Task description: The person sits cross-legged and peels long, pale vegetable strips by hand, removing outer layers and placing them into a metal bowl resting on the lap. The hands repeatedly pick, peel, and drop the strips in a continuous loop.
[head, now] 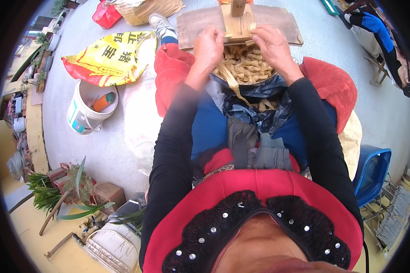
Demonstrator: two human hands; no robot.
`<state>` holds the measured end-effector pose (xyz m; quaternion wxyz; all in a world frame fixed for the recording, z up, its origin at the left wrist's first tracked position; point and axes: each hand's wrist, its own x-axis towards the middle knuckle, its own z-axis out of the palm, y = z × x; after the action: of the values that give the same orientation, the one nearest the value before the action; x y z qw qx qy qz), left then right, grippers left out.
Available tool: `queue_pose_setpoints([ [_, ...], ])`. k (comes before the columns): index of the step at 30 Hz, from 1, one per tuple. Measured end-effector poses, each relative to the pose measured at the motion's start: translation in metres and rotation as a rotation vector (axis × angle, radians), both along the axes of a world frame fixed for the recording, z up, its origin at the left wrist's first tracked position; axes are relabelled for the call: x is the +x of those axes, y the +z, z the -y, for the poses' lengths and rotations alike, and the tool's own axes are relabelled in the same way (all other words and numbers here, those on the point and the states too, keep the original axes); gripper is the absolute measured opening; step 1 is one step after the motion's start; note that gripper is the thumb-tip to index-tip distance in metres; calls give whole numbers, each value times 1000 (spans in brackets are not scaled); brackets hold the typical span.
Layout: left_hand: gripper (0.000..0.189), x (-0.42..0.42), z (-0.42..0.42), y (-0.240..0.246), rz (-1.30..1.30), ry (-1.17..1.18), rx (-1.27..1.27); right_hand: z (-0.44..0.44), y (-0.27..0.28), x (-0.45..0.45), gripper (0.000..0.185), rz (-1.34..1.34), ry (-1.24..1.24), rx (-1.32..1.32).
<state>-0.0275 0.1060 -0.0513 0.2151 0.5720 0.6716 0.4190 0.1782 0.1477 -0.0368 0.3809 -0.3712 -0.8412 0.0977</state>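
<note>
My left hand (210, 42) is curled at the wooden block (240, 29), gripping a short end of pale dried strip (228, 35). On the block's other side, my right hand (273, 44) pinches a folded piece of tan strip (250, 43). The block lies across a weathered plank (201, 24), and a wooden post (238, 7) rises from it. Below the hands, a round metal bowl (256, 83) is heaped with folded tan pieces (247, 63). A longer dried strip (230, 80) hangs over its near rim towards a dark plastic bag (276, 109) between my legs.
To the left, a white bucket (85, 109) contains an orange bottle (102, 102), beside a yellow printed sack (112, 58). A blue plastic stool (372, 174) stands at the right. Another person's legs (376, 27) show at the upper right. Potted plants (48, 191) line the lower left.
</note>
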Motion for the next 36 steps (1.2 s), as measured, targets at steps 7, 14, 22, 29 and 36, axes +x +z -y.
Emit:
queue_pose_setpoints([
  [7,26,55,66,23,1364,-531,-302,47,45,-14,22,64,-28,-32],
  [14,38,12,135,74,653,-528,-447,71,50,6,34,-84,158,-413],
  [22,17,9,124,262,-380,-477,587,132,154,-23,15,-629,771,-849],
  [29,26,-1,70,190,424,-346,253,136,177,-18,34,-1069,766,-886],
  [36,28,59,89,88,1008,-525,-98,77,58,-13,22,-686,181,-622],
])
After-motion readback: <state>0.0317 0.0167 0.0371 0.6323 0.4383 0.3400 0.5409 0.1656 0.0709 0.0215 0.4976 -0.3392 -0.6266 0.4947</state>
